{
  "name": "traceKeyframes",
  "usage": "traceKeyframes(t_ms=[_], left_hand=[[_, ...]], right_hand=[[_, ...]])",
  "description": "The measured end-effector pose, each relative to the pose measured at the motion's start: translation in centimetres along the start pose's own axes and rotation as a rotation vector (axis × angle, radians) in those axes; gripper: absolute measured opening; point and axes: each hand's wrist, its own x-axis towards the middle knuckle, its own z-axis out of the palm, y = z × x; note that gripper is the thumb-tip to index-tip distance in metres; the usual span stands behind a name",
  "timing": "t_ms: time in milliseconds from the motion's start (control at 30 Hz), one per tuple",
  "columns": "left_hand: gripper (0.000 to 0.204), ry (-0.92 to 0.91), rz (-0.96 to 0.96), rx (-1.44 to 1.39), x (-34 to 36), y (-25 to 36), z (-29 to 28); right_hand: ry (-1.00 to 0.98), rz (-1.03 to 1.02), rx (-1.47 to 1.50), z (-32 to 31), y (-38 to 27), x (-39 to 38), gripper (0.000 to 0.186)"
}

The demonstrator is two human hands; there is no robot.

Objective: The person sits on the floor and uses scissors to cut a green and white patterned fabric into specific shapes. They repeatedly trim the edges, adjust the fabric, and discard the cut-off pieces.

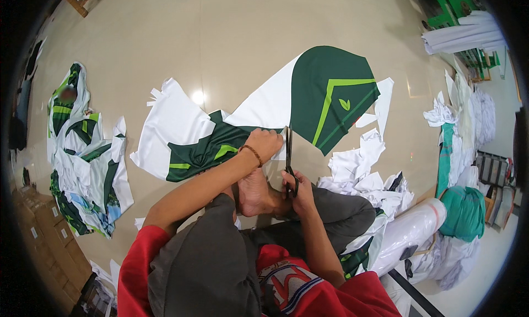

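Observation:
In my right hand (299, 191) is a pair of black-handled scissors (289, 151), its blades pointing away from me along the edge between white and dark green cloth. My left hand (264, 144), a brown bracelet at its wrist, is closed on the printed fabric (259, 106) just left of the blades. Right of the blades lies a large dark green panel (322, 77) with light green stripes and a leaf mark. Bunched green and white cloth (206, 143) spreads under and left of my left hand. Whether the blades are apart is hard to make out.
My bare foot (253, 193) and crossed legs are close below the scissors. White scraps (361, 157) lie to the right, beside a plastic-wrapped roll (413, 231) and a green bundle (465, 212). A pile of printed cloth (82, 157) and cardboard boxes (47, 234) are at left.

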Motion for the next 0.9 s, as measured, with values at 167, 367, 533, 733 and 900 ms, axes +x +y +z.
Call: traceKeyframes(t_ms=[167, 367, 533, 733, 900], left_hand=[[0.010, 0.097, 0.044, -0.007, -0.4, -0.3, 0.1], [0.010, 0.177, 0.055, -0.014, -0.7, -0.6, 0.4], [0.010, 0.188, 0.058, -0.022, -0.8, -0.7, 0.5], [0.009, 0.196, 0.055, -0.026, -0.8, -0.8, 0.7], [0.009, 0.179, 0.040, -0.032, -0.9, -0.8, 0.8]], right_hand=[[0.036, -0.006, 0.063, 1.3, 0.1, 1.9, 0.029], [0.080, -0.027, 0.077, 2.6, -0.3, 3.0, 0.031], [0.111, -0.042, 0.058, 3.1, -1.0, 3.1, 0.031], [0.153, -0.063, 0.026, 2.9, -0.8, 3.4, 0.035], [0.168, -0.062, 0.018, 2.8, -0.7, 3.3, 0.036]])
